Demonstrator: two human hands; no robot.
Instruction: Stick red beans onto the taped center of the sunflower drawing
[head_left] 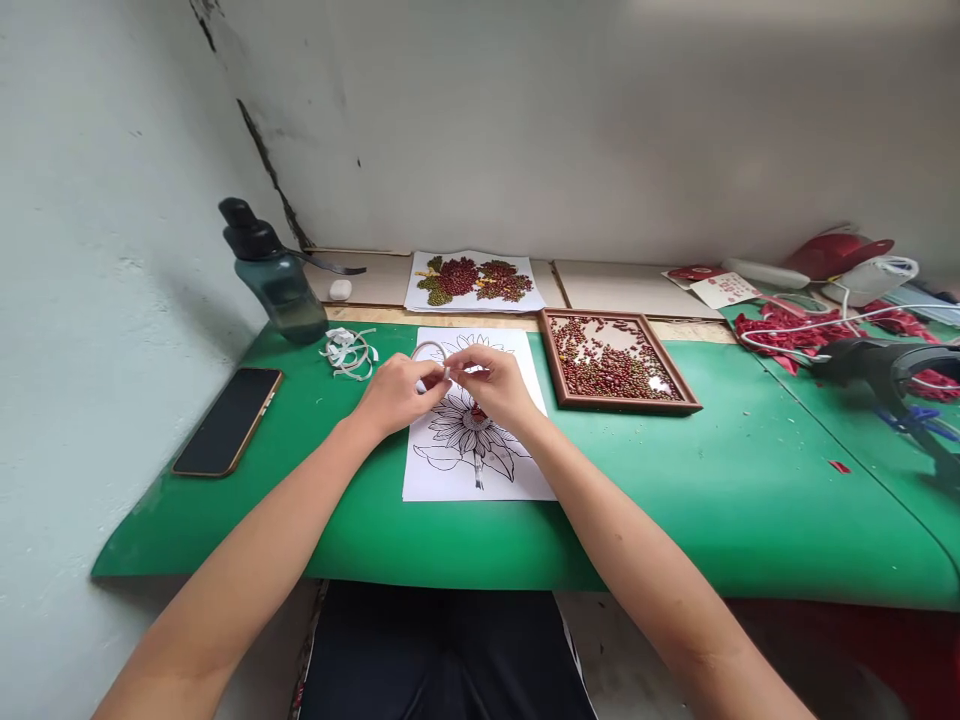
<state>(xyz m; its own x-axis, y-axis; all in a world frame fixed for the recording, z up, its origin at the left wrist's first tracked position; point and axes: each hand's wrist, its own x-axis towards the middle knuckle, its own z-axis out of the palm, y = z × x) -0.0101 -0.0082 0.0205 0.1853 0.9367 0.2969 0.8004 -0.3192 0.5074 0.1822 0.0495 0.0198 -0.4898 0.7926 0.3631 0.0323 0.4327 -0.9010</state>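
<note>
Both my hands meet over a white sheet with a black line drawing of a sunflower [472, 440] on the green mat [675, 500]. My left hand [397, 392] pinches a thin white strip [429, 348] that loops up behind it. My right hand [491, 385] pinches the other end of the same strip, fingertips touching the left hand's. A few red beans lie at the flower's centre, just under my hands.
A brown framed tray of red beans [611, 362] lies right of the sheet. A phone [227, 421], a dark water bottle [271, 275] and a pile of white strips [349, 352] sit to the left. A finished bean picture [474, 280] lies behind. Red scraps and cables [825, 330] clutter the right.
</note>
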